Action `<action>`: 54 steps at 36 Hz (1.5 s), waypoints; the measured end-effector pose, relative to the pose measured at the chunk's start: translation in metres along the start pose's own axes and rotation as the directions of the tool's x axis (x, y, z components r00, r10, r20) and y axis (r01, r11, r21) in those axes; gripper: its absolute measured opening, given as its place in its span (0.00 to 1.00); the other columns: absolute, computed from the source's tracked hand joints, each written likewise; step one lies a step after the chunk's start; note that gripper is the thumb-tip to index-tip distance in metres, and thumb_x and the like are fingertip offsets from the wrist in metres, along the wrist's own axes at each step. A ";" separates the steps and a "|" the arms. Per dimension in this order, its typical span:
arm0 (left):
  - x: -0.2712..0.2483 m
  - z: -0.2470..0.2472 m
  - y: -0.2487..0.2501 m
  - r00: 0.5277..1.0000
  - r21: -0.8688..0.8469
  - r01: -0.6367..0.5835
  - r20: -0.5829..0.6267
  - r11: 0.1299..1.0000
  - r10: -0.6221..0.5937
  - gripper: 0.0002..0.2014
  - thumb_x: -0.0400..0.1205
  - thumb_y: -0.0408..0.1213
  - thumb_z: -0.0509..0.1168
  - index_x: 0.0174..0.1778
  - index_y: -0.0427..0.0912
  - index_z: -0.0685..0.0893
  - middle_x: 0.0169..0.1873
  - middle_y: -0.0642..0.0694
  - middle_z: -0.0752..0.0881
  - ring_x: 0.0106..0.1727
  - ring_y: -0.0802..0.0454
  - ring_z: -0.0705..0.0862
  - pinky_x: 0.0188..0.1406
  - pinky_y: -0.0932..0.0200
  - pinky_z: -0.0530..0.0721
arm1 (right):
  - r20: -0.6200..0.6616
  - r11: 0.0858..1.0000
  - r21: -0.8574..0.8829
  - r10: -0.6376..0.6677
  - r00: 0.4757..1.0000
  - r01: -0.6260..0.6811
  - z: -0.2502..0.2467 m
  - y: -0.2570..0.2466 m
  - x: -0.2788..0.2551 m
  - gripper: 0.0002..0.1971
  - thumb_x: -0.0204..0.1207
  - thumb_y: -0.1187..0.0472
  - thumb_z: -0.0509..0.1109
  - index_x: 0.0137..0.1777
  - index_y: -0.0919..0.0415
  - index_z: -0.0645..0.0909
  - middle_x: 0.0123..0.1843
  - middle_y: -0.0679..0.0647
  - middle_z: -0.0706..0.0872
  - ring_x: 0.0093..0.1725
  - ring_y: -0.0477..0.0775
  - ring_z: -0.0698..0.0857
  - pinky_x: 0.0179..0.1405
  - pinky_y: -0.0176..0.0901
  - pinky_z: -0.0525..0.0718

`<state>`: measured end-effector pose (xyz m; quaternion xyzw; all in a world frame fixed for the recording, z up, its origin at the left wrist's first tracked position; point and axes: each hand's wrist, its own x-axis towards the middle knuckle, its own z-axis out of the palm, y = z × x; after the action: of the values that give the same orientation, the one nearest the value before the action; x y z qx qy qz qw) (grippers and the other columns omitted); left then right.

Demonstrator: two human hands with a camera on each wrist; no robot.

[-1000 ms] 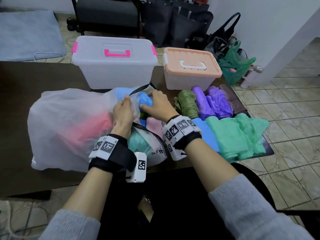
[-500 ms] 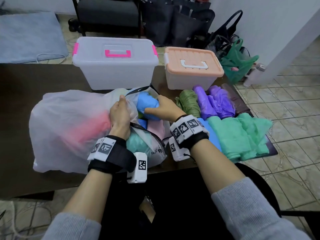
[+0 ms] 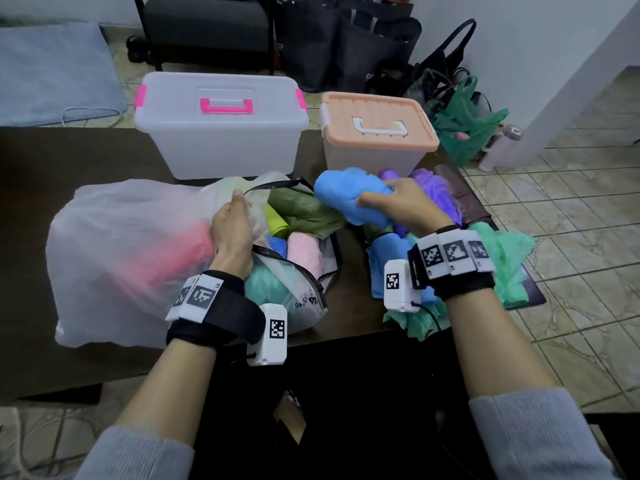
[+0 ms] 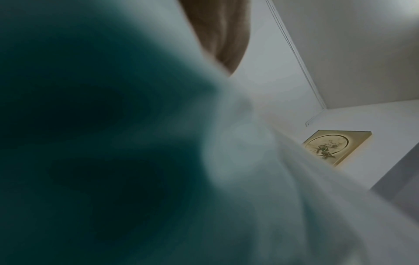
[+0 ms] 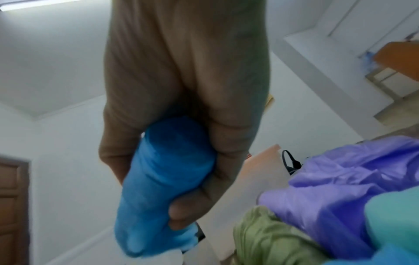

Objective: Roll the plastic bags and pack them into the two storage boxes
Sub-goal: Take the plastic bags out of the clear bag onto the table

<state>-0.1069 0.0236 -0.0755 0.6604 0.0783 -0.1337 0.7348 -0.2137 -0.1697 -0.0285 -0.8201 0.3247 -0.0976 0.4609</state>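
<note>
Over the bench (image 3: 69,161), her right hand (image 3: 401,206) grips a blue bag (image 3: 349,199) clear of the sack (image 3: 121,244), whose mouth her left hand (image 3: 232,230) pinches. Both boxes (image 3: 221,133) are lidded; that loose roll could unravel while she opens one.

My left wrist view is almost all blur: teal and pale plastic (image 4: 136,143) pressed against the lens, only a sliver of my left hand (image 4: 219,35) at twelve o'clock. My right hand (image 3: 398,206) covers the purple bags (image 3: 440,192) at three o'clock. The blue bag (image 5: 163,179) smears at its lower end.
</note>
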 end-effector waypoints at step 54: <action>0.003 0.000 -0.007 0.994 0.079 0.015 0.105 0.997 -0.024 0.16 0.87 0.46 0.55 0.33 0.46 0.70 0.26 0.51 0.66 0.26 0.56 0.65 0.29 0.59 0.66 | 0.176 0.807 -0.575 -0.040 0.984 0.135 0.098 0.002 0.025 0.32 0.80 0.39 0.58 0.77 0.57 0.65 0.73 0.63 0.70 0.74 0.65 0.67 0.73 0.60 0.66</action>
<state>-0.1062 0.0231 -0.0832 0.6797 0.0406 -0.1785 0.7103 -0.1497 -0.1180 -0.0883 -0.9412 0.2638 0.0497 0.2052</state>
